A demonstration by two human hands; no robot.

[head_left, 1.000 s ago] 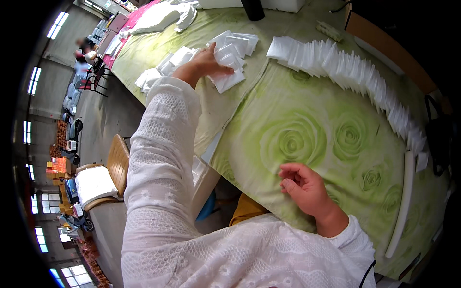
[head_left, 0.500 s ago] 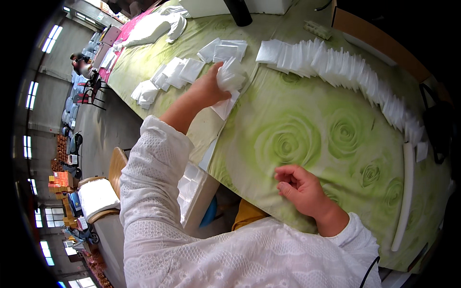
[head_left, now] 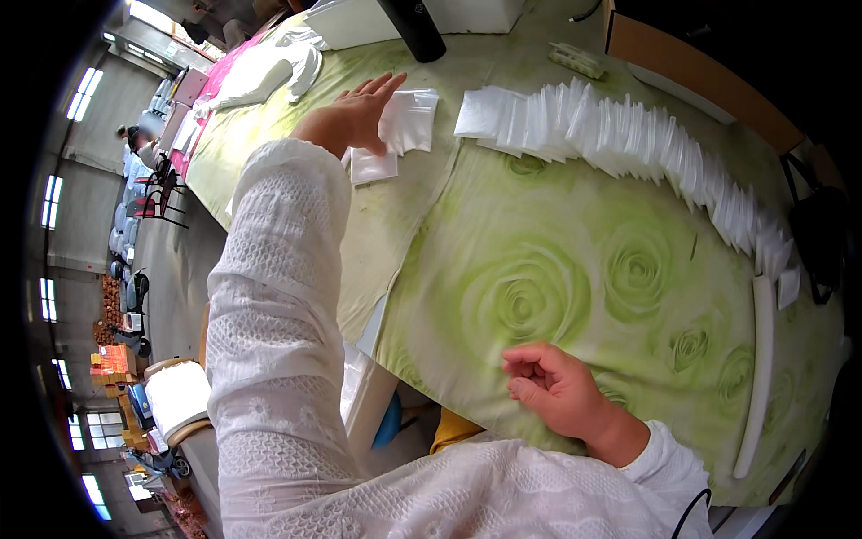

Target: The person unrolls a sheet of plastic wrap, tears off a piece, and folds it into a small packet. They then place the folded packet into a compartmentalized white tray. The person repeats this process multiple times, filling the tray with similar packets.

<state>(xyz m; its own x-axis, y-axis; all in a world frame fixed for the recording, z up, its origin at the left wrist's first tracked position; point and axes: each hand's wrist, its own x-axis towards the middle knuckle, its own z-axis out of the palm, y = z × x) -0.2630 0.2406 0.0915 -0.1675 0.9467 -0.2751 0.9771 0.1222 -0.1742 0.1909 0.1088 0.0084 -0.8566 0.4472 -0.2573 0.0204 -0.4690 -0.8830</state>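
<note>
My left hand (head_left: 352, 115) reaches out at the far left of the table, its fingers spread and thumb apart. Beside it lies a small stack of clear plastic bags (head_left: 413, 119), right at the gap between thumb and fingers. Nearer me, another flat bag (head_left: 373, 168) lies below the thumb. My left sleeve covers part of the table on that side. Over the near middle of the cloth rests my right hand (head_left: 561, 388), its fingers curled in and the thumb close to them, with nothing visible in them. Across the back right runs a long overlapping row of clear plastic bags (head_left: 620, 135).
A green rose-patterned cloth (head_left: 521, 234) covers the table. At the back stand a black cylinder (head_left: 415, 31) and a white foam box (head_left: 476, 16); a cardboard box (head_left: 700, 72) is at the far right. A white tube (head_left: 756, 377) lies on the right. A chair (head_left: 175, 395) stands left.
My left hand has let go of the bunched bags, opened its fingers and moved farther out. The bags now lie flatter on the table. My right hand stays curled in nearly the same place.
</note>
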